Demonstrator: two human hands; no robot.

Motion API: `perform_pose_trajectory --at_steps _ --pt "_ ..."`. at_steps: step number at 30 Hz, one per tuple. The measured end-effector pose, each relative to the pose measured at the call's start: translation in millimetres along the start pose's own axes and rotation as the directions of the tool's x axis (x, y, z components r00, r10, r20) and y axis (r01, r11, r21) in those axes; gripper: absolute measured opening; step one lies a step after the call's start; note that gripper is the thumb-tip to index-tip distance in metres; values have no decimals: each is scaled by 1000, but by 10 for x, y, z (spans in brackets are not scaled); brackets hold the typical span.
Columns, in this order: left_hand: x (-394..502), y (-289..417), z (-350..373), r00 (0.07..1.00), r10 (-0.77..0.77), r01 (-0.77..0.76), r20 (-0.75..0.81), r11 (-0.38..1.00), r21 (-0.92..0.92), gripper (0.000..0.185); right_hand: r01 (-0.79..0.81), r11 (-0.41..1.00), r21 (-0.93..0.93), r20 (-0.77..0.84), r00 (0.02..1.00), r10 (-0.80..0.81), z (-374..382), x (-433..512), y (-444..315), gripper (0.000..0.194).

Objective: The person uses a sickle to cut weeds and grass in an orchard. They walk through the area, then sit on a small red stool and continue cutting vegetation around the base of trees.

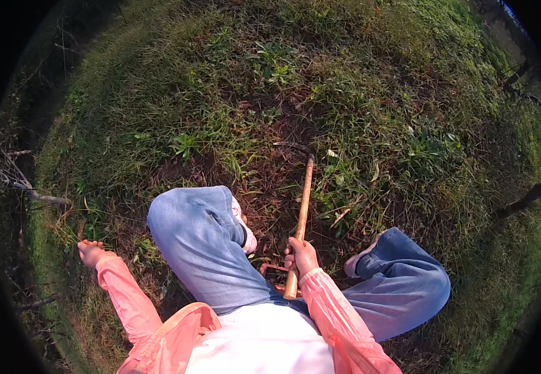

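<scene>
My right hand (301,256) grips the lower part of a sickle's wooden handle (304,205). The handle points away from me, and its dark curved blade (292,146) lies low among the grass, its tip to the left. Out to the left, my left hand (92,252) is closed around a few thin weed stems (75,229), which stick out beyond the fingers. Brown soil with cut or dry stalks (266,205) shows between my feet and the blade.
Grass and leafy weeds (186,145) cover the ground ahead. Bare branches (41,196) stand at the left, and a dark branch (527,201) reaches in at the right. My bent knees (181,219) flank the handle. A pinkish frame (270,267), partly hidden, shows beneath me.
</scene>
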State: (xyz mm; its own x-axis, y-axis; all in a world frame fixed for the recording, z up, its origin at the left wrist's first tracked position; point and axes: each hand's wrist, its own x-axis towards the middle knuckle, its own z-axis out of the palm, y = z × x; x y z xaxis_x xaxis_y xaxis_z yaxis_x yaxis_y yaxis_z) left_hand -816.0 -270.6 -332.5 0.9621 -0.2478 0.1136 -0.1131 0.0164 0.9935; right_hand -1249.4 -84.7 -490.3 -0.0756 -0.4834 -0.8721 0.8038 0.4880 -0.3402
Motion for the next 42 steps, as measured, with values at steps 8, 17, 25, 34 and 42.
perform_pose_trajectory --at_steps 8,17,25,34,42 --pt "882 -1318 -234 843 -512 291 164 691 661 88 82 996 -45 15 997 -81 -200 -117 -44 19" --pt "-2480 1073 383 337 462 -89 820 883 -461 37 492 865 -103 -163 849 -503 -239 -368 -32 23" --pt "-3920 728 -184 -373 394 64 840 914 -401 38 819 531 216 -440 567 -696 -532 -456 -560 28" --pt "-4579 -247 -102 -455 343 -151 822 880 -450 57 665 744 63 -760 515 -397 -1223 -387 -598 25" --pt "-4921 -452 -308 -546 277 -92 791 919 -385 47 330 877 350 -446 882 -153 -1200 -787 99 16"
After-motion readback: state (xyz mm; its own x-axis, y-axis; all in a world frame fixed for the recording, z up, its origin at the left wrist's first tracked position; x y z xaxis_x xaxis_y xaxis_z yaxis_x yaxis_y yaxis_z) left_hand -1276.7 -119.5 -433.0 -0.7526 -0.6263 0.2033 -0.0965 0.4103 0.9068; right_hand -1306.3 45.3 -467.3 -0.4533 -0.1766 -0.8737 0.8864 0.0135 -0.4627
